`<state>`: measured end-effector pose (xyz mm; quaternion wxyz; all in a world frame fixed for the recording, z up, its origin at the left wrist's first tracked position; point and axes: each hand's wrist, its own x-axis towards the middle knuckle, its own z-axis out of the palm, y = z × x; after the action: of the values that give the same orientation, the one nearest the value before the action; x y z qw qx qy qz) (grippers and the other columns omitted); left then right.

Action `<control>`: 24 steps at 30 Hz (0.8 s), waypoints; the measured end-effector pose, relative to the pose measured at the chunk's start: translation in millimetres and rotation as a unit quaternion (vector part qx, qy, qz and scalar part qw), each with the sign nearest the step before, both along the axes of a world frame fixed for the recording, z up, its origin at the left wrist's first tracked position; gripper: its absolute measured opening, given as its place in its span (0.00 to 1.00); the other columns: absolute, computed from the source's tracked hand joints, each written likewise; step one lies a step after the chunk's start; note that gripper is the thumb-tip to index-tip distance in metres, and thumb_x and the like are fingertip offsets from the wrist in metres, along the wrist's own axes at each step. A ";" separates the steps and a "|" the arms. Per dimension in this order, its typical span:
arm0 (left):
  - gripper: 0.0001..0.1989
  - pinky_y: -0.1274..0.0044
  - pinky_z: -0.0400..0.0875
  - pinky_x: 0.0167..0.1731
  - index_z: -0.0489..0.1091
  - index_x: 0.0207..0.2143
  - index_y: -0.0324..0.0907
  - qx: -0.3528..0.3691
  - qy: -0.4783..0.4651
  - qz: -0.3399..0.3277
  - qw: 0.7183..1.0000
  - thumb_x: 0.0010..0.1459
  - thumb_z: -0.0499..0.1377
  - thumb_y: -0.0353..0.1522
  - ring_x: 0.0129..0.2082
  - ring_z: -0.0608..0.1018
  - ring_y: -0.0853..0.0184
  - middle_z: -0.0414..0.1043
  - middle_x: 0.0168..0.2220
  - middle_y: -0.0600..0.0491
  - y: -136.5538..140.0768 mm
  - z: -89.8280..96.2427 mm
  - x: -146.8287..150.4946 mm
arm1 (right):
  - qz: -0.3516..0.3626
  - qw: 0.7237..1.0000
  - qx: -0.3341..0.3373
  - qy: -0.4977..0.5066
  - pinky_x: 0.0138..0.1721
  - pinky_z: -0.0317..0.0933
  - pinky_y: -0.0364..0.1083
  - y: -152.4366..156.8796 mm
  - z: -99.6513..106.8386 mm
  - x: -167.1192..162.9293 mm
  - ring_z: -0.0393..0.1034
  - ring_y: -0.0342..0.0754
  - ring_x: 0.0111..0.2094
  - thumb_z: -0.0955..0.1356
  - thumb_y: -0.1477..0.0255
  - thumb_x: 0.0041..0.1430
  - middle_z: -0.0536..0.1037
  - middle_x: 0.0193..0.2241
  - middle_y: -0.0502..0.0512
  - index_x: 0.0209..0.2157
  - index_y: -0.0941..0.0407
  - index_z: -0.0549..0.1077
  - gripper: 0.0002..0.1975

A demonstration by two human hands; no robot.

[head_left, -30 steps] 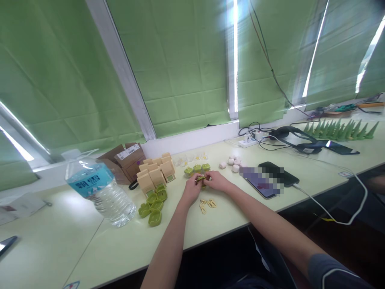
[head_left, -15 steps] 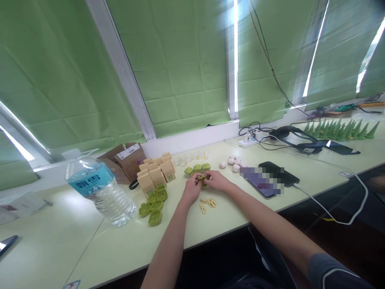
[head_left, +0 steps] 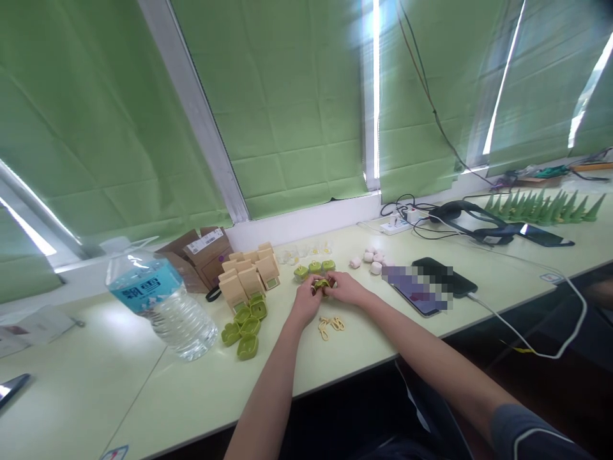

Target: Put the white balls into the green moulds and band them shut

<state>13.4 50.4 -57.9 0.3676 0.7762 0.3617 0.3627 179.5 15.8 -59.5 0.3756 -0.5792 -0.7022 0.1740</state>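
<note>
Just right of the tan boxes (head_left: 249, 273), our left hand (head_left: 306, 299) and right hand (head_left: 345, 287) have closed tighter on the small green case (head_left: 322, 285), pinched between both sets of fingertips.

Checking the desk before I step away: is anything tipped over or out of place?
The water bottle lies tilted on its side on the table, beside the green pieces. Nothing looks spilled.

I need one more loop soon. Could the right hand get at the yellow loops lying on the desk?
Probably yes. The yellow loops lie uncovered just nearer the person than the right hand, with nothing between them, though both hands now grip a small green piece.
</note>
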 end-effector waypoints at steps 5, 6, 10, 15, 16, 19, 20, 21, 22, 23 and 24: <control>0.17 0.79 0.65 0.30 0.67 0.49 0.43 0.001 -0.018 0.012 1.000 0.55 0.57 0.29 0.26 0.71 0.73 0.72 0.36 0.52 -4.2 3.9 -0.6 | 0.002 0.999 0.021 0.033 0.35 0.58 0.43 0.1 0.3 -0.8 0.69 0.45 0.32 0.67 0.69 0.54 0.77 0.30 0.51 0.35 0.56 0.71 0.07; 0.20 0.79 0.65 0.29 0.66 0.51 0.43 0.000 -0.022 0.008 1.000 0.55 0.58 0.31 0.25 0.70 0.73 0.72 0.37 0.52 -6.3 5.5 -0.7 | -0.004 0.999 0.023 0.049 0.34 0.58 0.43 0.4 0.4 -1.0 0.69 0.45 0.31 0.67 0.69 0.54 0.76 0.30 0.50 0.36 0.56 0.71 0.07; 0.26 0.79 0.66 0.30 0.63 0.56 0.45 0.003 -0.039 -0.022 0.999 0.54 0.61 0.34 0.26 0.70 0.74 0.71 0.43 0.49 -11.8 8.1 -0.4 | -0.022 0.984 0.010 0.175 0.25 0.57 0.41 3.0 0.9 -1.7 0.64 0.41 0.21 0.66 0.68 0.54 0.75 0.30 0.48 0.39 0.55 0.69 0.10; 0.16 0.79 0.65 0.29 0.71 0.46 0.41 0.040 -0.016 0.010 0.999 0.55 0.58 0.33 0.26 0.68 0.74 0.71 0.37 0.51 -4.3 3.1 0.1 | 0.000 0.956 -0.002 0.293 0.15 0.52 0.40 7.6 0.3 -1.8 0.57 0.37 0.13 0.66 0.62 0.56 0.72 0.27 0.47 0.38 0.55 0.66 0.13; 0.13 0.79 0.64 0.30 0.72 0.43 0.40 0.049 -0.013 0.019 0.999 0.55 0.57 0.33 0.26 0.67 0.73 0.71 0.35 0.52 -2.4 2.5 -0.2 | 0.002 0.956 0.001 0.293 0.15 0.51 0.40 8.1 0.0 -2.0 0.57 0.37 0.13 0.66 0.61 0.56 0.72 0.27 0.47 0.38 0.55 0.66 0.13; 0.09 0.79 0.62 0.30 0.72 0.38 0.40 0.058 -0.002 0.035 0.998 0.55 0.56 0.32 0.26 0.67 0.73 0.71 0.32 0.53 1.0 2.3 -1.4 | 0.008 0.959 -0.001 0.284 0.15 0.50 0.40 7.9 -0.4 -3.4 0.57 0.37 0.13 0.66 0.60 0.57 0.71 0.27 0.47 0.36 0.55 0.67 0.13; 0.09 0.79 0.62 0.29 0.72 0.37 0.40 0.056 -0.002 0.037 0.998 0.55 0.56 0.32 0.26 0.66 0.73 0.72 0.32 0.53 1.4 2.5 -1.7 | 0.008 0.960 -0.004 0.279 0.15 0.51 0.40 7.4 0.0 -3.7 0.57 0.37 0.13 0.65 0.59 0.57 0.72 0.27 0.48 0.36 0.55 0.67 0.13; 0.09 0.79 0.61 0.29 0.72 0.38 0.40 0.053 -0.003 0.039 0.998 0.56 0.56 0.32 0.26 0.66 0.72 0.72 0.32 0.53 1.5 2.8 -1.9 | 0.006 0.962 -0.004 0.274 0.15 0.51 0.40 6.7 0.7 -3.6 0.57 0.37 0.13 0.65 0.58 0.58 0.72 0.27 0.48 0.36 0.55 0.67 0.14; 0.09 0.79 0.61 0.29 0.72 0.38 0.40 0.050 -0.006 0.042 0.998 0.56 0.55 0.33 0.26 0.66 0.72 0.72 0.31 0.54 1.6 3.1 -2.0 | 0.000 0.964 0.002 0.267 0.16 0.52 0.41 6.1 1.8 -3.0 0.57 0.38 0.13 0.63 0.58 0.60 0.73 0.28 0.49 0.36 0.56 0.67 0.15; 0.09 0.79 0.61 0.29 0.72 0.37 0.40 0.047 -0.010 0.047 0.998 0.56 0.55 0.33 0.26 0.66 0.72 0.72 0.31 0.54 1.6 3.4 -2.1 | -0.010 0.967 0.015 0.256 0.17 0.54 0.42 5.5 3.1 -1.5 0.58 0.38 0.14 0.62 0.57 0.61 0.73 0.30 0.50 0.36 0.55 0.68 0.15; 0.08 0.79 0.60 0.29 0.71 0.37 0.40 0.043 -0.015 0.052 0.998 0.56 0.55 0.33 0.26 0.66 0.72 0.71 0.30 0.54 1.6 3.6 -2.1 | -0.029 0.970 0.033 0.240 0.19 0.57 0.42 4.9 4.6 0.9 0.59 0.38 0.16 0.61 0.57 0.62 0.74 0.33 0.52 0.37 0.55 0.68 0.16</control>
<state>11.4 52.0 -54.3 0.3200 0.7660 0.3800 0.4079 180.5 20.7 -54.9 0.5572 -0.5279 -0.5798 0.2732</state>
